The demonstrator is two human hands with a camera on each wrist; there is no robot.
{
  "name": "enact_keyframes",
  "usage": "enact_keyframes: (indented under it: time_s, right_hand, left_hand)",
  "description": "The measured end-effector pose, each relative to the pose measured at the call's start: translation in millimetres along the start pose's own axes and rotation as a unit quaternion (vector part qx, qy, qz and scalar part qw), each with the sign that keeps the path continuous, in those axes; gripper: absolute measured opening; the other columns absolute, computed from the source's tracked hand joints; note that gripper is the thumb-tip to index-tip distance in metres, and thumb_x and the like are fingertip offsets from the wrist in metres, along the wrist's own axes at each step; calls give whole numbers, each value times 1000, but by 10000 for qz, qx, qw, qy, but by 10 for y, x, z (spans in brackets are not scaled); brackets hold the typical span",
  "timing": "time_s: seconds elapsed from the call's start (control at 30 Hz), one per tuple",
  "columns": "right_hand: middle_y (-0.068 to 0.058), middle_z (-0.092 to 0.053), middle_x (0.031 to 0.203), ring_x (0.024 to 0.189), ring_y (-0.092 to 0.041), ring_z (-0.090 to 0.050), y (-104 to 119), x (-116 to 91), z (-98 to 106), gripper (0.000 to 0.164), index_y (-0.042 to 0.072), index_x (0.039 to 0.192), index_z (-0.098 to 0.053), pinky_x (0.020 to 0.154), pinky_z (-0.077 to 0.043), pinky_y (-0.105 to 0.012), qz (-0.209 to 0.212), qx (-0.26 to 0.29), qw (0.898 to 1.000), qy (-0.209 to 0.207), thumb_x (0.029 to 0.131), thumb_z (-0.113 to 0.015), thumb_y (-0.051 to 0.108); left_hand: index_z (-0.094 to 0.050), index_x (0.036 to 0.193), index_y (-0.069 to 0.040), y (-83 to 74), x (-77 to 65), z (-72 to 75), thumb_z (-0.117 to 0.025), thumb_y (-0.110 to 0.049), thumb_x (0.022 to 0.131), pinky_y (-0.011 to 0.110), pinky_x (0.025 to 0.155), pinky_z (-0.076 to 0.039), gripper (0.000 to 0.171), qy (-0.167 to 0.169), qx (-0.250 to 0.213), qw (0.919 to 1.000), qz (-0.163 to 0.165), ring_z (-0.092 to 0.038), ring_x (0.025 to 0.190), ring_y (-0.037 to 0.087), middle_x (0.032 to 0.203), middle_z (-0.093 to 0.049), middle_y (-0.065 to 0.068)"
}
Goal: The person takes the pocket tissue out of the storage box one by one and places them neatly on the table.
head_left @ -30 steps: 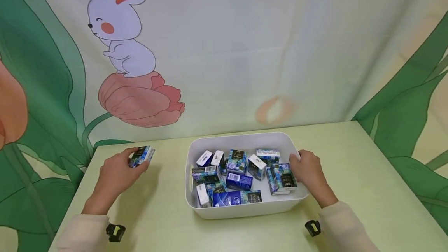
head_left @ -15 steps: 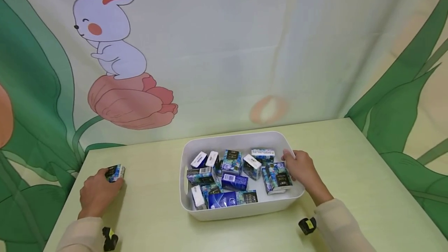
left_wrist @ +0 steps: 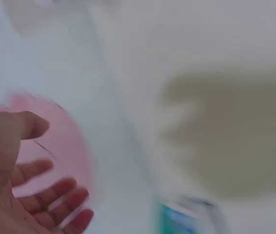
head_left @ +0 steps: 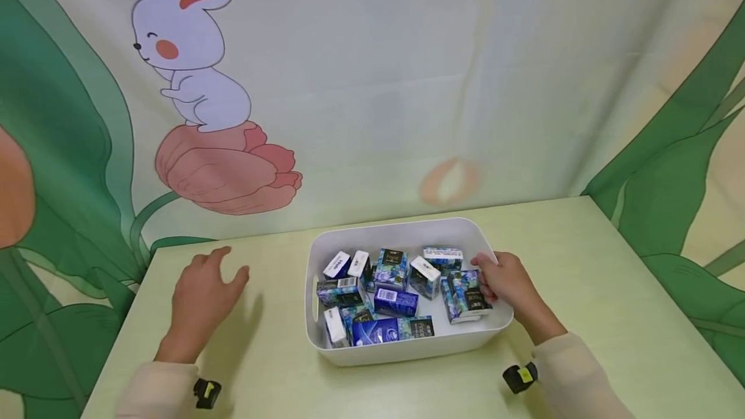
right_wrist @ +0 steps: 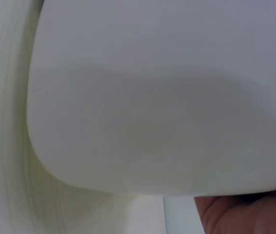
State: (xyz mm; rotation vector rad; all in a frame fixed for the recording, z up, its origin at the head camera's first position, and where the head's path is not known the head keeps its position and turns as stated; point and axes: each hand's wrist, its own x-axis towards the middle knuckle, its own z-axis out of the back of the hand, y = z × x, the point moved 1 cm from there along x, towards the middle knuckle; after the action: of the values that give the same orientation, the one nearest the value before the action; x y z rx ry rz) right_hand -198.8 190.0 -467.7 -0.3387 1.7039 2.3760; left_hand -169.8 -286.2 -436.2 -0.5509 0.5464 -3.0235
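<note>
Your left hand (head_left: 200, 293) hangs over the left part of the counter (head_left: 273, 380), thumb and fingers spread wide, holding nothing. Your right hand (head_left: 512, 286) grips the right end of the bin (head_left: 401, 355), which rests on the counter between your two hands. The boxes (head_left: 392, 267) lie jumbled inside it, some upright, some flat. A blue-green shape (left_wrist: 179, 222) at the bottom of the left wrist view may be another box, but it is too blurred to tell.

For a clean pick, a firm, level right hold should serve best, so the bin doesn't slide or tip. Upright boxes with a white end up look easiest to pinch across their narrow sides. The blue pack (head_left: 397, 302) lies low among its neighbours, so it probably needs fingertips worked in at its edges. Leave the right-hand pair (head_left: 468, 296) alone while your right fingers are just beside it. Lift straight up past the rim; a slanted pull could drag other boxes along.
</note>
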Motion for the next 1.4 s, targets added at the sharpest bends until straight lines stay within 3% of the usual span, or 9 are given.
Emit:
enact_keyframes:
  time_s: [0.1,0.2,0.3,0.4,0.53,0.63,1.0,1.2,1.4]
  right_hand:
    - [-3,-47,65,49,-10,-39,-16,-14,23,34,-9,119,-57,44,-34,-23,-56,85,9999,37,107,-42,18]
    - [-3,-48,66,47,-10,-38,-21,-10,32,36,-9,121,-58,43,-33,-23,-42,-27,10000,-22,107,-41,19]
    - [-3,-47,64,46,-10,-37,-19,-3,26,36,-9,121,-59,42,-33,-24,-31,-106,9999,-72,107,-42,19]
    - [-3,-46,62,46,-11,-37,-15,-2,15,36,-9,122,-59,42,-33,-24,-6,-154,9998,-84,107,-42,18]
    - [-4,-46,61,46,-12,-37,-11,7,-10,35,-8,122,-59,43,-34,-25,-34,-246,9996,-126,107,-42,19]
    - [-4,-47,62,46,-13,-39,-11,14,-24,35,-7,122,-60,44,-36,-26,-89,-330,9993,-155,107,-43,20]
    - [-4,-46,61,47,-13,-39,-19,12,-25,35,-7,122,-59,44,-36,-26,-85,-379,9991,-189,106,-42,19]
    - [-4,-46,61,47,-13,-39,-17,-7,-35,34,-7,122,-60,44,-35,-26,-109,-356,9991,-207,106,-43,18]
    - [-4,-46,61,46,-13,-39,-11,4,-8,34,-6,122,-61,43,-35,-25,-88,-402,9988,-278,106,-43,19]
  left_hand:
    - [-67,121,1,-537,36,68,-73,-27,90,57,75,-53,42,-278,-131,9947,-979,-65,95,43,110,-66,25]
    - [-71,115,-3,-981,18,78,-76,-28,89,49,72,-57,37,-155,-82,9844,-1753,-67,92,35,106,-68,18]
    - [-72,108,-5,-1295,-40,26,-78,-27,87,42,65,-57,31,235,70,9732,-2286,-66,84,29,99,-68,13]
    - [-72,103,-6,-1477,-100,-76,-80,-27,86,36,60,-54,28,867,331,9650,-2454,-60,75,21,90,-64,7]
    - [-71,104,-5,-1550,-144,-260,-82,-29,85,35,60,-53,32,1675,809,9523,-2419,-55,72,18,87,-61,7]
    - [-70,111,-2,-1549,-162,-377,-85,-27,83,39,65,-57,40,1876,1114,9442,-2466,-60,78,23,93,-64,12]
    - [-61,125,-3,-1570,-211,-640,-80,-29,85,45,70,-58,52,1537,2127,9250,-2748,-66,78,30,98,-66,17]
    - [-61,125,-5,-1546,-190,-641,-85,-33,77,45,69,-56,60,1528,1797,9323,-2743,-64,79,30,95,-65,15]
    - [-63,127,-3,-1616,-132,-420,-87,-36,75,43,75,-56,66,1598,835,9563,-2301,-57,90,27,107,-62,16]
